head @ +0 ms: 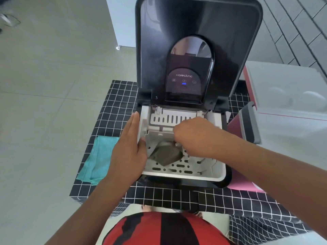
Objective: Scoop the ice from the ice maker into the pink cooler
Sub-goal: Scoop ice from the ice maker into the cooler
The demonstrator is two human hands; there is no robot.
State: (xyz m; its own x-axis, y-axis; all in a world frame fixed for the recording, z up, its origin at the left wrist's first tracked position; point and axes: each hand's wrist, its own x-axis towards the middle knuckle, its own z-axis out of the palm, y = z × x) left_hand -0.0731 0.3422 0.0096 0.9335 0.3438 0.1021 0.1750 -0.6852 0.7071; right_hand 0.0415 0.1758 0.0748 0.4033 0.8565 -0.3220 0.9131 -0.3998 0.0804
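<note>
The black ice maker (198, 41) stands in the middle of the table with its lid raised upright. Its white slotted basket (185, 169) lies exposed, and I see no ice on the bare basket floor. My right hand (194, 137) is shut on the handle of a dark grey scoop (167, 153), whose bowl rests inside the basket. My left hand (130, 147) lies flat against the left rim of the ice maker, fingers together, thumb inside the edge. The pink cooler (247, 89) with a white lid stands to the right of the machine.
A black cloth with a white grid (177, 195) covers the table. A folded teal towel (99, 156) lies to the left of the ice maker. The cooler's grey handle (249, 121) sits close to the machine's right side. Pale floor tiles lie to the left.
</note>
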